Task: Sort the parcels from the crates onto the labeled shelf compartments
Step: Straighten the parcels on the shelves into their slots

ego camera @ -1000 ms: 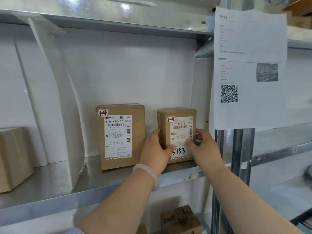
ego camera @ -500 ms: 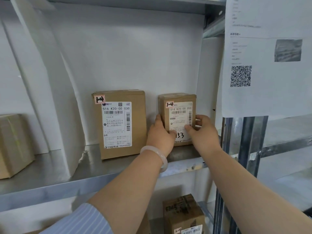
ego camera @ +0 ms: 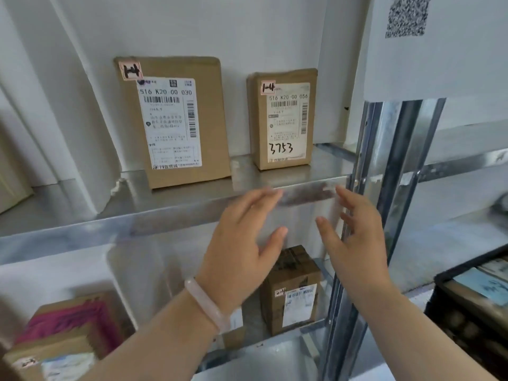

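A small brown parcel (ego camera: 283, 119) marked "1-4" and "3753" stands upright on the metal shelf (ego camera: 170, 215), near its right end. A larger brown parcel (ego camera: 176, 122), also marked "1-4", stands to its left. My left hand (ego camera: 242, 251), with a pale bangle on the wrist, hangs open below the shelf's front edge. My right hand (ego camera: 354, 237) is open beside it, fingers spread. Neither hand touches a parcel.
A white divider panel (ego camera: 68, 105) bounds the compartment on the left. A metal upright (ego camera: 384, 188) stands at the right, under a paper sheet with a QR code (ego camera: 428, 45). A lower shelf holds a taped parcel (ego camera: 291, 292) and a pink-printed box (ego camera: 68, 328). A black crate (ego camera: 472, 303) sits at right.
Both hands let go of the small parcel and drew back and down, below the shelf edge. The parcel stays standing on the shelf. The view has moved closer and lower.
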The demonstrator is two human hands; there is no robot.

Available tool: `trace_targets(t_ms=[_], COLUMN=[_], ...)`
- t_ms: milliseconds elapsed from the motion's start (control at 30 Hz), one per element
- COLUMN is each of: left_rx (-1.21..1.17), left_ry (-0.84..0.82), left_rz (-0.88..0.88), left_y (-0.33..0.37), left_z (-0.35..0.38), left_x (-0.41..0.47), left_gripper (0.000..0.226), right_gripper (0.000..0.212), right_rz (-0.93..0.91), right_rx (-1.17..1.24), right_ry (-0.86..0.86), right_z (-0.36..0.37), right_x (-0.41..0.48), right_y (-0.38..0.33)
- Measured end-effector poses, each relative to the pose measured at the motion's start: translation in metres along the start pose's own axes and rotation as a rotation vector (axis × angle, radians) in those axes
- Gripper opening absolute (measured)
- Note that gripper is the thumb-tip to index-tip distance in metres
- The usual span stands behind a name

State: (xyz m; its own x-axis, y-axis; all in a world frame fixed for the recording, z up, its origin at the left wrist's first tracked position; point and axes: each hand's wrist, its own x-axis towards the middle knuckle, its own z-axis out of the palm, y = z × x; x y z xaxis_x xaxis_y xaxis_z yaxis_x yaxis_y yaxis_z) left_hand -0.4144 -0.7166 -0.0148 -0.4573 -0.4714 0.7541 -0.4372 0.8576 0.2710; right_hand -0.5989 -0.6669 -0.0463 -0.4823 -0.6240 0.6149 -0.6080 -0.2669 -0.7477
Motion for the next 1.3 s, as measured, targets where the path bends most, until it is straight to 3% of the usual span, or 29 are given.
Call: trace_targets(t_ms=[67,133,300,567,767,1067,1300], left_rx=[0.021,-0.02,-0.212,-0.355,-0.426,-0.479,-0.517], left_ry=[-0.004,-0.045,-0.27,-0.402,-0.437,-0.368,-0.297], left_rz=[0.104,0.092,-0.381,-0.79,-0.904,-0.975,-1.021], left_y=[-0.001,-0.004,-0.016,-0.031,-0.051,-0.074,-0.086], left_z=[0.012,0.025,0.063,0.133,0.173,0.202,0.212], left_x=[-0.027,-0.047,-0.087,-0.142,-0.159,-0.151,-0.13], left_gripper=[0.046,0.044,0.06,0.089,0.08,0.088,0.085], right_gripper=[0.056,0.059,0.069,0.053,0.054,0.067,0.06], right_rz=[0.073,0.169,0.464,0.688,0.716,0.734,0.713], right_rx=[-0.036,-0.092,-0.123,-0.092,-0.064,-0.04,-0.02], right_ry=[-0.046,-0.142,-0.333,-0.483,-0.505,-0.461,-0.475], right_z=[0.002,0.005,0.017,0.038,0.053,0.077,0.092], right_x=[-0.021,-0.041,-0.074,-0.087,-0.091,-0.082,-0.061], right_y=[0.026,0.049,0.083,0.121,0.145,0.167,0.169])
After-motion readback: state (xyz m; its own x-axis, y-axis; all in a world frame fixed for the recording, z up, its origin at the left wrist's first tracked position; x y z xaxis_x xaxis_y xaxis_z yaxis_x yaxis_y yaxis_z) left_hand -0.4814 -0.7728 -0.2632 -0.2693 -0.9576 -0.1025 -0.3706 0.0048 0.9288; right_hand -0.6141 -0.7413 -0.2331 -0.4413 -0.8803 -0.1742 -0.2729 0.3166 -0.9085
